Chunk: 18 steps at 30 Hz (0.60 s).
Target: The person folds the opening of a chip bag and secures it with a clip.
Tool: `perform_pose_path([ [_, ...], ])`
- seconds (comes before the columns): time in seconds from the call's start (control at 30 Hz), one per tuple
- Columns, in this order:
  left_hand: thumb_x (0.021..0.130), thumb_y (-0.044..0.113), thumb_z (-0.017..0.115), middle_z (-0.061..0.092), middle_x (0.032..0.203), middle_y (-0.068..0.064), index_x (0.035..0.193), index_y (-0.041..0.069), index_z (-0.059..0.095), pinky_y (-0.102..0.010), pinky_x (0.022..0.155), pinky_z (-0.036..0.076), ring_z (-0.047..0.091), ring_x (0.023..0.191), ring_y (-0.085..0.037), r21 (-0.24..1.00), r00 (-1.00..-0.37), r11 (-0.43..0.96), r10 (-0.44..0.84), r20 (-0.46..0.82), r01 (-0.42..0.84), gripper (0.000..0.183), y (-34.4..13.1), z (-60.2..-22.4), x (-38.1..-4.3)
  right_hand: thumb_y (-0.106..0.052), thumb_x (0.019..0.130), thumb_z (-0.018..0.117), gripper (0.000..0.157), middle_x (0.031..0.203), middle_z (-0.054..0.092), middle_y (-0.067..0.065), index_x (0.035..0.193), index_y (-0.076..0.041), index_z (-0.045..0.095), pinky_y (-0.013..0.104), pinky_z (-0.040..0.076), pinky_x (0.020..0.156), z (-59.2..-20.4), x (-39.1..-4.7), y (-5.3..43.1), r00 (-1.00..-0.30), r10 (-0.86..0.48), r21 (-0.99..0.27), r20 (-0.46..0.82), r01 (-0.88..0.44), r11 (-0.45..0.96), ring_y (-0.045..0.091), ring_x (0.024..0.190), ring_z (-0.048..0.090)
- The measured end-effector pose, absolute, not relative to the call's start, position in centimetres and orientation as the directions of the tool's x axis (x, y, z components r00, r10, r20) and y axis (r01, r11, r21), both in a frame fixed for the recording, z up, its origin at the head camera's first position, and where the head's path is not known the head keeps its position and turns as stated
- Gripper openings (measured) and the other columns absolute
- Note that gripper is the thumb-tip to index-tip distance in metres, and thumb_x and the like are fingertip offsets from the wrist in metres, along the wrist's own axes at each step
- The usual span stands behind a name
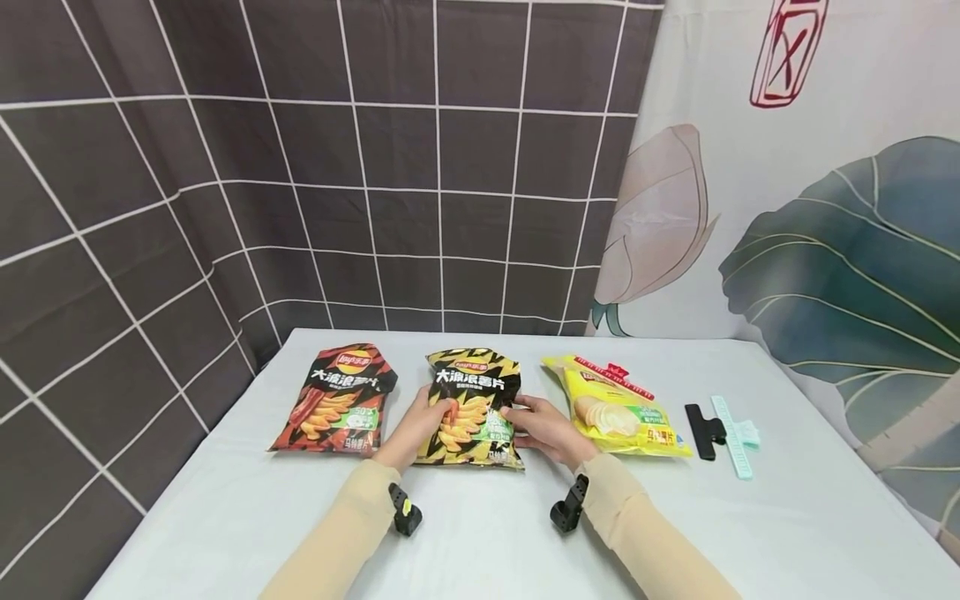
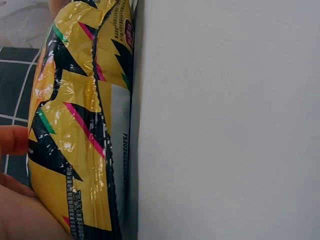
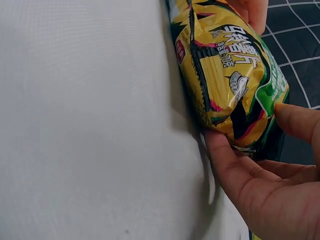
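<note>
A black-and-yellow chip bag (image 1: 474, 385) lies face up in the middle of the white table, its top corners folded back. My left hand (image 1: 417, 423) holds its left side, with fingertips over the printed front. At the right edge, my right hand (image 1: 549, 427) grips the same bag; in the right wrist view the thumb and fingers (image 3: 227, 155) close round its side and lower edge. The bag's lower end (image 2: 75, 125) fills the left of the left wrist view, puffed up and close over the table. Part of my left hand is out of frame there.
A red-and-black chip bag (image 1: 341, 404) lies to the left. On the right, a yellow chip bag (image 1: 611, 408) has a red clip (image 1: 613, 377) across its top. Beside it lie a black clip (image 1: 703, 432) and a mint-green clip (image 1: 733, 437). A dark gridded cloth (image 1: 480, 225) hangs behind.
</note>
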<state>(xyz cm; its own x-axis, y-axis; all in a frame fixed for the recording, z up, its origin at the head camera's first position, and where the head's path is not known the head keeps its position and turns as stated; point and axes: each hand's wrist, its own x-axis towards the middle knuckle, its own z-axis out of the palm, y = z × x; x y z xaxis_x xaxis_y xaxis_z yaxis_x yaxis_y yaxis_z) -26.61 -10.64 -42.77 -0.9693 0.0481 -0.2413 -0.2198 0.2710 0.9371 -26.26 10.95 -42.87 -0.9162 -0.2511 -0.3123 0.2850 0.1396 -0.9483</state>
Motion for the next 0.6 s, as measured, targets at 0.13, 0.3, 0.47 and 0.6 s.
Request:
perform_pose_path([
  [0.13, 0.096, 0.025, 0.049, 0.030, 0.152, -0.025, 0.151, 0.003, 0.017, -0.057, 0.114, 0.022, 0.027, 0.140, -0.042, 0.942, -0.970, 0.254, 0.055, -0.238, -0.217, 0.068, -10.5, -42.6, -26.3, -0.021, 0.097, 0.057, 0.067, 0.130, 0.055, 0.025, 0.149, 0.003, 0.023, 0.033, 0.054, 0.081, -42.7, -26.0, 11.1, -0.923, -0.227, -0.948, -0.310, 0.281, 0.150, 0.024, 0.104, 0.063],
  [0.3, 0.095, 0.023, 0.051, 0.019, 0.156, -0.026, 0.152, 0.000, 0.010, -0.058, 0.116, 0.014, 0.017, 0.144, -0.043, 0.954, -0.970, 0.213, 0.076, -0.232, -0.212, 0.074, -10.2, -42.3, -25.8, -0.018, 0.096, 0.058, 0.065, 0.130, 0.055, 0.027, 0.148, 0.002, 0.026, 0.036, 0.055, 0.084, -42.6, -25.6, 11.6, -0.931, -0.230, -0.956, -0.285, 0.260, 0.133, 0.029, 0.108, 0.063],
  [0.47, 0.094, 0.021, 0.053, 0.016, 0.157, -0.025, 0.152, -0.001, 0.010, -0.057, 0.117, 0.011, 0.013, 0.145, -0.042, 0.964, -0.973, 0.188, 0.098, -0.210, -0.189, 0.075, -9.8, -41.8, -25.3, -0.015, 0.095, 0.058, 0.063, 0.127, 0.056, 0.029, 0.147, 0.004, 0.026, 0.040, 0.055, 0.086, -42.5, -25.0, 12.3, -0.938, -0.240, -0.965, -0.249, 0.219, 0.144, 0.030, 0.104, 0.064],
  [0.6, 0.094, 0.018, 0.054, 0.024, 0.154, -0.024, 0.152, 0.001, 0.014, -0.056, 0.116, 0.017, 0.022, 0.143, -0.041, 0.968, -0.977, 0.188, 0.104, -0.186, -0.164, 0.072, -9.6, -41.6, -25.1, -0.016, 0.093, 0.061, 0.062, 0.126, 0.057, 0.028, 0.144, 0.004, 0.030, 0.040, 0.056, 0.083, -41.9, -24.5, 12.8, -0.946, -0.236, -0.969, -0.221, 0.186, 0.163, 0.028, 0.100, 0.066],
])
